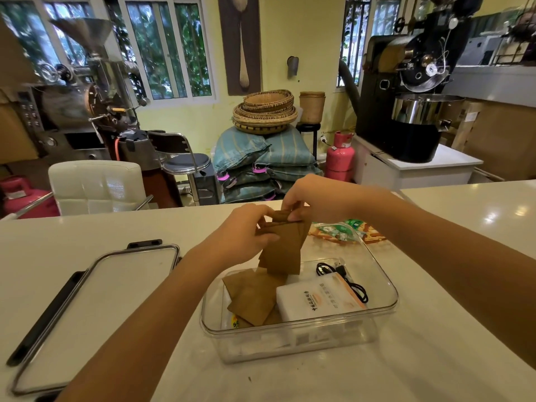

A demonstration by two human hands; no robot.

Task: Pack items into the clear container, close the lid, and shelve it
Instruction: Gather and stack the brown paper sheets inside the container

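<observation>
The clear container (385, 309) stands open on the white counter, near its front middle. Inside lie several brown paper packets (252, 294), a white box with printed text (319, 297) and a black USB cable (348, 278). Above the container's far side, my left hand (240, 236) and my right hand (313, 200) both grip a small stack of brown paper packets (285, 248), which hangs down over the container. The clear lid (95, 303) with black latches lies flat on the counter to the left.
A colourful bag of wrapped sweets (345, 229) lies just behind the container. Beyond the counter stand a white chair (95, 184), a bar stool, stacked sacks with woven baskets, pink gas cylinders and coffee roasting machines.
</observation>
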